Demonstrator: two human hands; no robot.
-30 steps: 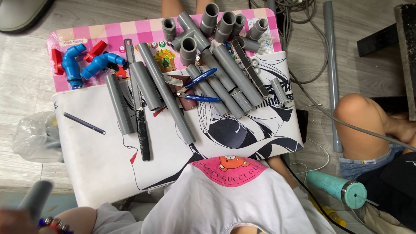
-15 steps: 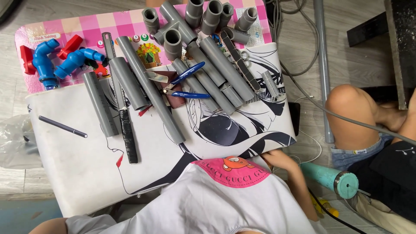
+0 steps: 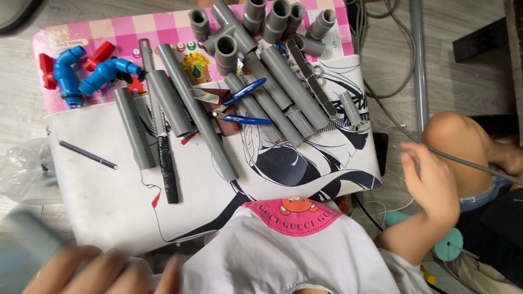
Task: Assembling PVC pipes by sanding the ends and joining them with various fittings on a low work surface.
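The low table point(image 3: 305, 163) with its white drawn cover fills most of my view, and I place everything else from it. My white shirt point(image 3: 283, 256) presses against its near edge. Across its top lie long grey pipes point(image 3: 199, 114), slanting side by side, with grey pipe fittings point(image 3: 256, 22) heaped at its far edge and blue fittings point(image 3: 68, 73) at its far left corner. Blue-handled pliers point(image 3: 239, 106) rest among the pipes near the middle.

My right hand point(image 3: 433, 182) hangs off the table's right side, forearm bent up from the elbow, fingers pinched on a thin grey rod point(image 3: 468, 160) that runs away to the right. My left hand point(image 3: 92, 272) sits below the table's near left corner, blurred, fingers curled around a grey pipe piece point(image 3: 32, 239).
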